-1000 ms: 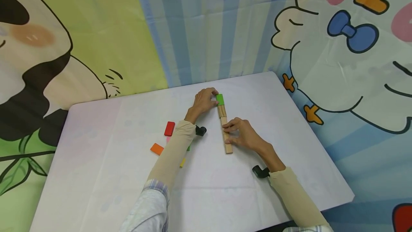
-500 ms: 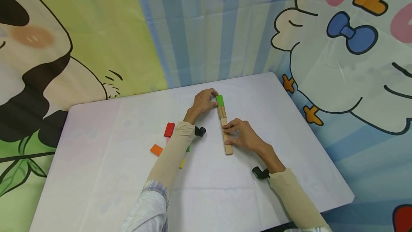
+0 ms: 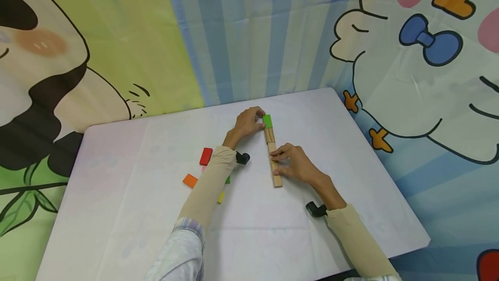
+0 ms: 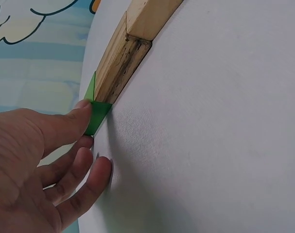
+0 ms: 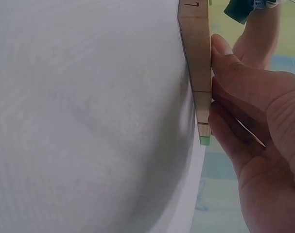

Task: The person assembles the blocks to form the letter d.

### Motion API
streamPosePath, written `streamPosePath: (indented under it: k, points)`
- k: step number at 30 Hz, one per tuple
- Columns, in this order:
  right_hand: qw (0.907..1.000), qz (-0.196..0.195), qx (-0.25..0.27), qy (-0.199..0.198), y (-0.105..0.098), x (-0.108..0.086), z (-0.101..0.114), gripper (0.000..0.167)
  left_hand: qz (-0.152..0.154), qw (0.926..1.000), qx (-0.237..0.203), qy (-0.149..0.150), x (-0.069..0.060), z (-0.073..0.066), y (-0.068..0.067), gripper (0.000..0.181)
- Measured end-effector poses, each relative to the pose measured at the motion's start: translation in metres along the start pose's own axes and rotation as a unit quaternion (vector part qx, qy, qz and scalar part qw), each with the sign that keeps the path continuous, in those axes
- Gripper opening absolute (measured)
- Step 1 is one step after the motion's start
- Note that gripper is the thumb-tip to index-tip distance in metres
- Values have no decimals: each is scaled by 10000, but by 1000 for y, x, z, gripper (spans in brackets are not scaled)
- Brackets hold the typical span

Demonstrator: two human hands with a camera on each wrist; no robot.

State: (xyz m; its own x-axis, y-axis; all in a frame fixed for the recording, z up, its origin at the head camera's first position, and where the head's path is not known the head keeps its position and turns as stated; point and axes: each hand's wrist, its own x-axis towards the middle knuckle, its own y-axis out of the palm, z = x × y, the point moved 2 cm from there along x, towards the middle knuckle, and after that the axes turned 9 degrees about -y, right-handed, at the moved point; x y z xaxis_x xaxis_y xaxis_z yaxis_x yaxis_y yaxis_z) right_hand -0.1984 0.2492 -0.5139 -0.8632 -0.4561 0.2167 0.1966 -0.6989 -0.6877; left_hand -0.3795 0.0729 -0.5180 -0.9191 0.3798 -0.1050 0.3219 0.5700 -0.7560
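A row of wooden blocks lies end to end on the white table, slightly bent where its pieces meet. Its far end is a green block, followed by a grooved wooden block and then plain wooden blocks toward the near end. My left hand pinches the green block with thumb and index finger; in the left wrist view its other fingers stand apart from the row. Over the plain blocks, my right hand rests its thumb and fingertips on their top, as the right wrist view also shows.
Left of the row lie loose blocks: red, orange, a sliver of green and yellow. A pink one is mostly hidden by the left forearm. Cartoon curtains stand behind the white table.
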Motion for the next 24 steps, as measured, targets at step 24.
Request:
streamPosePath:
  k: [24]
  points:
    - [9999, 19, -19, -109, -2, -3, 3, 45, 231, 9978, 605, 119, -76, 46, -86, 24]
